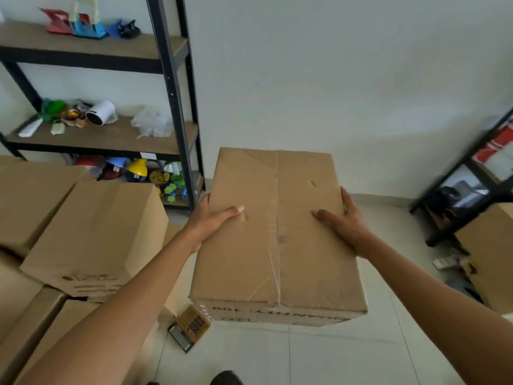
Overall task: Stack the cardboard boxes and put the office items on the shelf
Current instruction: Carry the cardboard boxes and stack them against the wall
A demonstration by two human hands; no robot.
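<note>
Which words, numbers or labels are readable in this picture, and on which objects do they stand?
"QUANTITY" and "100": printed upside down on the near side of the carried box, partly blurred, so this reading is likely rather than certain.
Print on the side of the tilted box on the stack: too blurred to read.
Keypad device on the floor: markings too small to read.
Nothing else bears readable text.

Single head-worn view, angled forward and down, hands (277, 220) close
</note>
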